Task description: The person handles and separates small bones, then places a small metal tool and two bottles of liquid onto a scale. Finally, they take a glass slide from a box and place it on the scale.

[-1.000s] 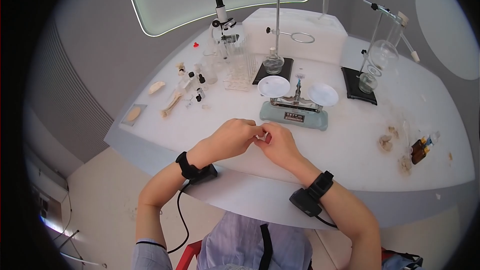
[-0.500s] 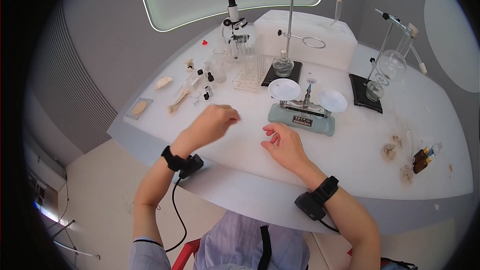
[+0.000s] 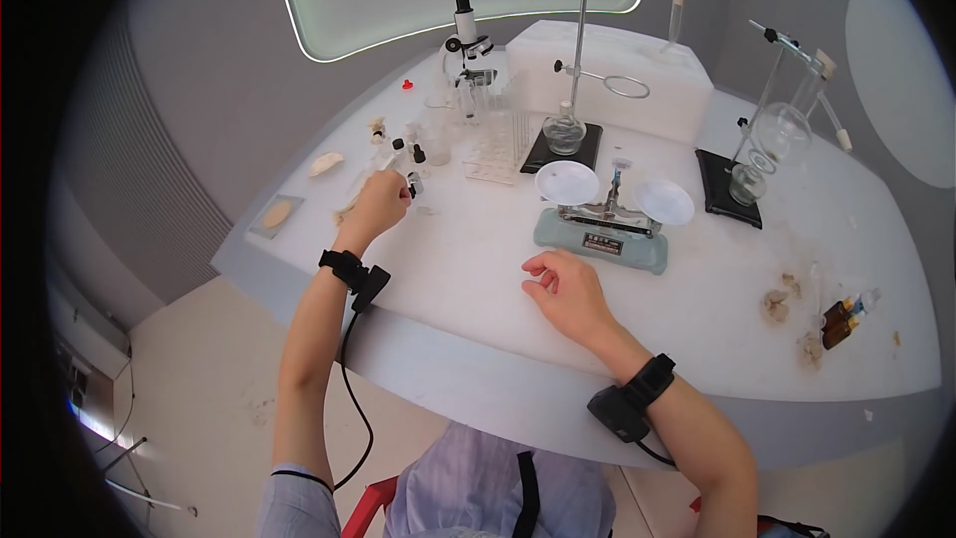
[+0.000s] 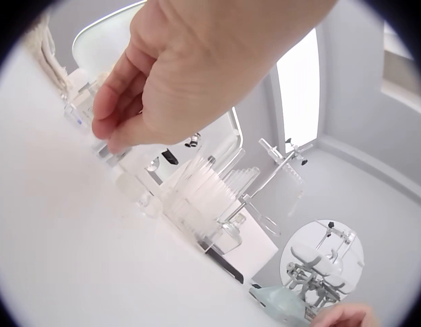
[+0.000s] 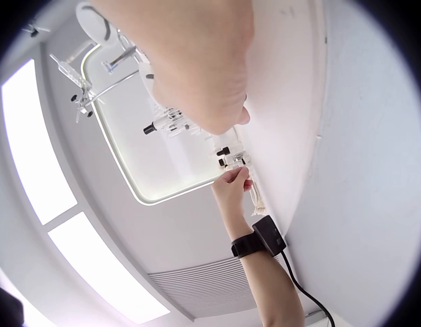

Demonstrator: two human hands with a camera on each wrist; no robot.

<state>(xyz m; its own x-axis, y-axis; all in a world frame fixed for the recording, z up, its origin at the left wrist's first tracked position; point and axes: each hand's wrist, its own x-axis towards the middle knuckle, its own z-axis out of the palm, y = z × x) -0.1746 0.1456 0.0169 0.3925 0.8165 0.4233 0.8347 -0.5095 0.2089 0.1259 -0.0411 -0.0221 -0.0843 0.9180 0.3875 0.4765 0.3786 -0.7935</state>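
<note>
My left hand reaches among the small glassware at the table's left, its thumb and fingertips closed at a small bottle with a dark cap. In the left wrist view the fingertips of the left hand cover one end of this bottle. Beside the left hand lies a pale bone, partly hidden by it. My right hand hovers or rests in front of the balance, fingers loosely curled, with nothing seen in it.
Black-capped bottles and a test tube rack stand past the left hand. A microscope, a stand with a flask and a white block are at the back. Brown bottles lie at right.
The hands were together before the balance, then parted. My left hand has moved left and forward to the small bottles. The right hand has stayed nearly still since half a second ago.
</note>
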